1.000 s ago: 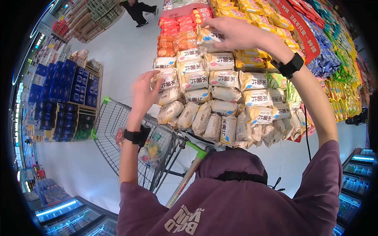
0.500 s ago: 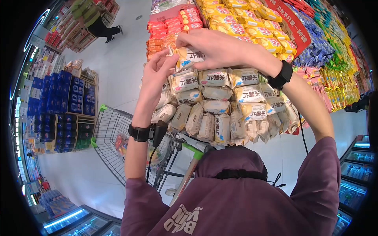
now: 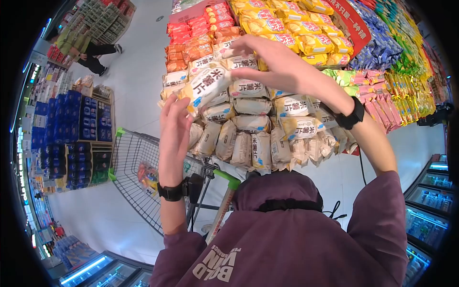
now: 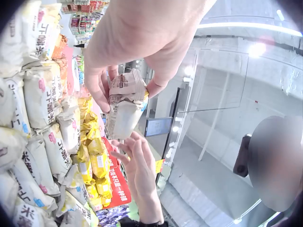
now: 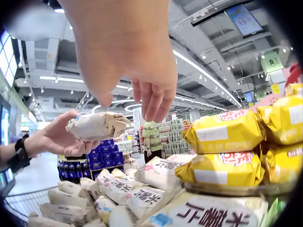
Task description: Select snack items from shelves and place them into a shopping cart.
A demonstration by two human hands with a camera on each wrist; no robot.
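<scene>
My left hand [image 3: 174, 126] holds a white-and-yellow chip bag [image 3: 206, 90] by its near end, above the stacked packs. In the left wrist view the thumb and fingers of the left hand [image 4: 142, 40] pinch the crimped end of the bag [image 4: 125, 113]. My right hand [image 3: 287, 67] hovers over the display with its fingers loosely extended and nothing in its grasp. Seen from the right wrist, the right hand [image 5: 128, 61] hangs up and to the side of the held bag [image 5: 94, 126], apart from it.
Matching white packs [image 3: 251, 106] cover the near display, with yellow packs [image 3: 272, 24] and red packs [image 3: 179, 32] behind. A wire shopping cart [image 3: 138, 162] holding some goods stands at left. Farther left are blue drink packs [image 3: 71, 115] and a person in a green top [image 3: 71, 44].
The bag, first in the right hand at the back of the stack, has come nearer and passed to the left hand. The right hand has let go. The person at far left has walked farther left.
</scene>
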